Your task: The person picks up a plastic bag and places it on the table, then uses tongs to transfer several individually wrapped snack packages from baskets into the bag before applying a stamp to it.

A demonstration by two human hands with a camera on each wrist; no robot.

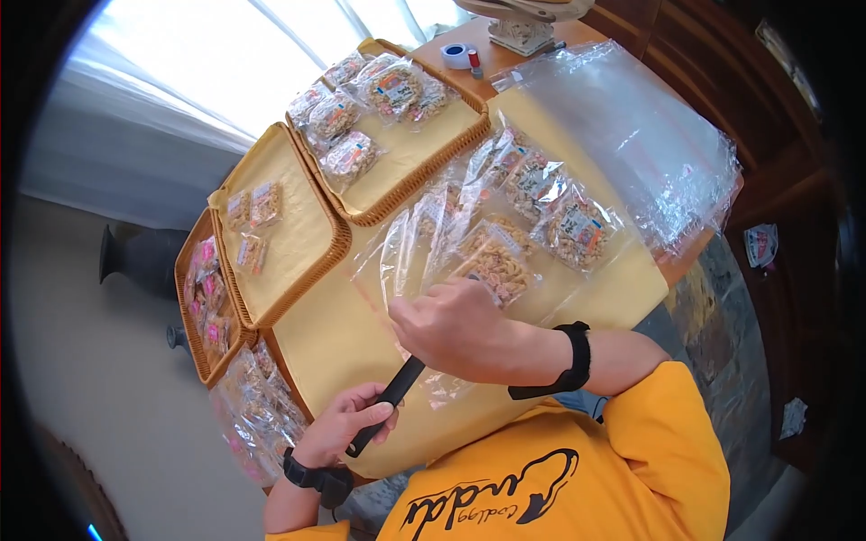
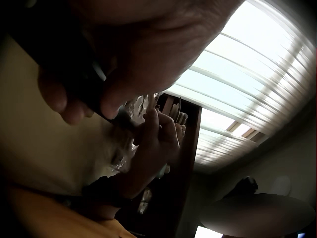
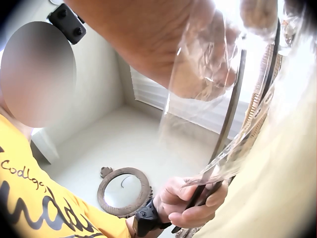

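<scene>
In the head view my left hand (image 1: 365, 413) grips the lower end of a long black tool (image 1: 397, 392), with its thumb along the top. The right wrist view shows this tool as two slim dark bars (image 3: 230, 114) that draw together at the left hand (image 3: 195, 203). My right hand (image 1: 465, 334) has curled fingers close over the tool's upper part and covers it. Thin clear plastic film of a bag (image 3: 185, 94) lies against the right fingers. Just beyond the right hand, packaged snacks (image 1: 496, 261) in clear wrap lie inside clear bags on the yellow sheet (image 1: 343, 370).
Beyond my hands stand wicker trays: one with several snack packs (image 1: 433, 149), one with a few (image 1: 316, 288), one with pink-labelled packs (image 1: 244, 338). A stack of clear bags (image 1: 649, 135) lies at right. A tape roll (image 1: 456, 56) sits at the back.
</scene>
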